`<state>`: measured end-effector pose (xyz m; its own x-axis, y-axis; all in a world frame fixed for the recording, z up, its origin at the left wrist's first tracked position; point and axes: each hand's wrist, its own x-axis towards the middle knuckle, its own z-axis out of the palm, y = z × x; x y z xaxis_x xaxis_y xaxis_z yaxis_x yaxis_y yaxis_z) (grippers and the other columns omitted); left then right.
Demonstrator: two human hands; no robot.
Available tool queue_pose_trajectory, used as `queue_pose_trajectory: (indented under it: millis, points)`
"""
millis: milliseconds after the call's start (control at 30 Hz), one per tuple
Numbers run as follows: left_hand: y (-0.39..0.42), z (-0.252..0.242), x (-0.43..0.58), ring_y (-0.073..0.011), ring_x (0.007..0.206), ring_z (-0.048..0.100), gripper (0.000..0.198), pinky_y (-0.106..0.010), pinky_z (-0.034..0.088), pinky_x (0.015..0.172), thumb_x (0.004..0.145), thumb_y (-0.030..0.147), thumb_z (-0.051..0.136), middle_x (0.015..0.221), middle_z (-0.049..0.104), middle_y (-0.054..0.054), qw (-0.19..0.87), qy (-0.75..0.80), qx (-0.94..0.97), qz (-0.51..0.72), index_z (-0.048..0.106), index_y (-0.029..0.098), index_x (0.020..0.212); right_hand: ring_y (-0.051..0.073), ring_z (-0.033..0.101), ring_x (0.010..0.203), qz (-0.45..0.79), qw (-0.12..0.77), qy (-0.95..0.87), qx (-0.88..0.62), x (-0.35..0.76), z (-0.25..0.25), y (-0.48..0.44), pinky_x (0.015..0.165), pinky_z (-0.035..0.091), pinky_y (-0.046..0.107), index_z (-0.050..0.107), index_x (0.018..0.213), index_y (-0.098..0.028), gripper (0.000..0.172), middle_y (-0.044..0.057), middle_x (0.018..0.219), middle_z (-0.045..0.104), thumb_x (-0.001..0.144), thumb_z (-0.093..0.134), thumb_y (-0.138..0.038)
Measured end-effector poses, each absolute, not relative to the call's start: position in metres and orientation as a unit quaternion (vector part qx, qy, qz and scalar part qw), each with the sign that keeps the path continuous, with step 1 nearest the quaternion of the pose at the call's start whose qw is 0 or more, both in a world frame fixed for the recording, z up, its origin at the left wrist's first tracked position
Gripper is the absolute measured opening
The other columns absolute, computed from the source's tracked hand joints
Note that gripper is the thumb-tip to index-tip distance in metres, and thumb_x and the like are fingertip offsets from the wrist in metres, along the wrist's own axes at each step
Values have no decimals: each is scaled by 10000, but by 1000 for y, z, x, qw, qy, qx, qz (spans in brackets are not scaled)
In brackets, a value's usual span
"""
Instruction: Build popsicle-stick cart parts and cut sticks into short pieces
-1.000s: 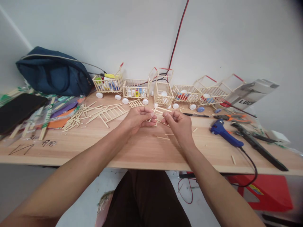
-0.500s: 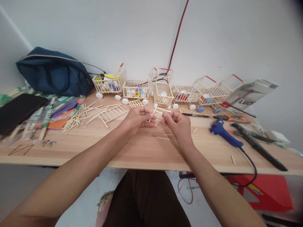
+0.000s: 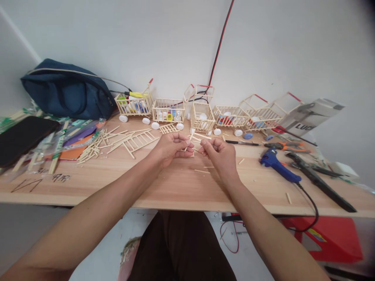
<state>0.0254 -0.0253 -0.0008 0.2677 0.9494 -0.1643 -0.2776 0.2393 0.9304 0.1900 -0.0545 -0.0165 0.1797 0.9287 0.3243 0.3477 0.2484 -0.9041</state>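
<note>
Over the middle of the table, my left hand point(image 3: 177, 146) pinches a thin wooden stick point(image 3: 191, 137) between thumb and fingers. Close by on the right, my right hand point(image 3: 219, 153) is closed in a pinch; whatever lies between its fingertips is too small to make out. Several loose sticks point(image 3: 202, 171) lie under and around both hands. Left of my left hand, a ladder-like stick frame point(image 3: 139, 141) rests flat beside a pile of cut sticks point(image 3: 93, 146).
Small stick-built carts point(image 3: 202, 121) with bottle-cap wheels line the wall. To the right lie a blue glue gun point(image 3: 278, 166), pliers point(image 3: 288, 146) and a long black-handled tool point(image 3: 322, 181). On the left are a dark phone point(image 3: 26, 136) and a blue bag point(image 3: 68, 91).
</note>
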Motion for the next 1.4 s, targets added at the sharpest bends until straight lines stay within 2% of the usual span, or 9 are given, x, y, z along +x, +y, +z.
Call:
queue_pose_trajectory:
  millis: [867,1067,1400]
  points:
    - [-25,-5,24,-131,602,670,158,-309,599,653,754,76,736,709,703,-74,680,391,422,454,581,92,735,106,535,497,286,532,-577,-551,189,-15,-55,537,420,235,636,620,-176,321,26,604,681,803,654,-438]
    - [-25,-5,24,-127,600,669,120,-304,598,645,804,34,661,700,699,-69,676,394,425,455,572,91,745,104,527,490,283,532,-577,-551,189,-14,-55,532,418,233,634,610,-174,323,23,585,670,801,655,-433]
    - [-25,-3,24,-127,588,666,138,-288,589,624,793,30,673,693,697,-70,678,398,420,454,566,91,732,105,523,490,283,529,-584,-547,190,-16,-53,523,405,236,634,616,-175,323,21,595,669,807,650,-436]
